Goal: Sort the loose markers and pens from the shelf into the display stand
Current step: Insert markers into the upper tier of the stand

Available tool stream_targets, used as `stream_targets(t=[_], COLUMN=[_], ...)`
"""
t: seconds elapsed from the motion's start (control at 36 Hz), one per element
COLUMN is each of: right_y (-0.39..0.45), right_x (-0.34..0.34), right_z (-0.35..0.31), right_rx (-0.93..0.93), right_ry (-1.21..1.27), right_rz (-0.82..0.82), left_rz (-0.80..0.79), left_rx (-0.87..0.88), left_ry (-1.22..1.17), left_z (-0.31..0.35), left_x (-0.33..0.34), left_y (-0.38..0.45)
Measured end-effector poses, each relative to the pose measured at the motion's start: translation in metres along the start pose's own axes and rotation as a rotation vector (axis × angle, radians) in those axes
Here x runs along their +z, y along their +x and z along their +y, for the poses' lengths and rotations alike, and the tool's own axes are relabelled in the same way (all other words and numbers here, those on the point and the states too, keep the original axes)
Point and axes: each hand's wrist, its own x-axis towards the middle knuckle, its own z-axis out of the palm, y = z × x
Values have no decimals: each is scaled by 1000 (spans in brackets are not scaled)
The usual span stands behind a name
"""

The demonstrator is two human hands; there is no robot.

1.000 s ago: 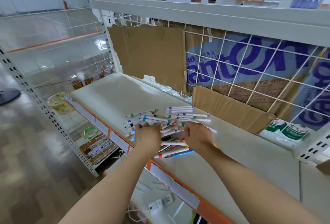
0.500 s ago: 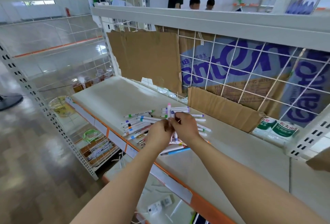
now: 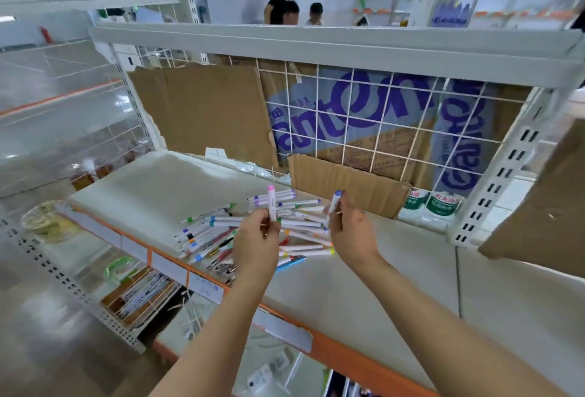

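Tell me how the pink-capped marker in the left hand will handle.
The pink-capped marker looks like a rigid plastic barrel, so probably stiff and light. The left hand pinches it upright by its lower end, so it may pivot. It appears round, so it would likely roll on the shelf.

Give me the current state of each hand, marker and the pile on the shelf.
left hand: raised above the pile, pinching the pink-capped marker
pink-capped marker: held upright, cap on
right hand: raised, gripping the blue-capped marker
blue-capped marker: held tilted, cap on
pile of markers and pens: loose, unsorted, lying flat
shelf: holds the pile near its front edge
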Motion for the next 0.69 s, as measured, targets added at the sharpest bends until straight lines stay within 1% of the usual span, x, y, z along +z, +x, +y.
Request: stream_targets(t=[0.08,0.14,0.22,0.36,0.53,0.69], right_y=[-12,-21,-34,-61,-98,-141], right_x=[-15,-23,-33,-44,-62,-91], right_z=[5,7,7,16,31,49], right_rx=[51,71,111,208,322,410], right_ry=[80,128,105,-15,38,3], right_rz=[46,115,208,429,668,785], left_rz=[-1,-25,-76,-191,-349,-532], left_rx=[26,38,56,101,204,299], left_ry=[-30,-55,-116,-161,-196,-274], left_z=[-3,-3,-6,-9,0,29], left_x=[0,0,1,11,31,55], left_y=[2,2,2,2,-9,-37])
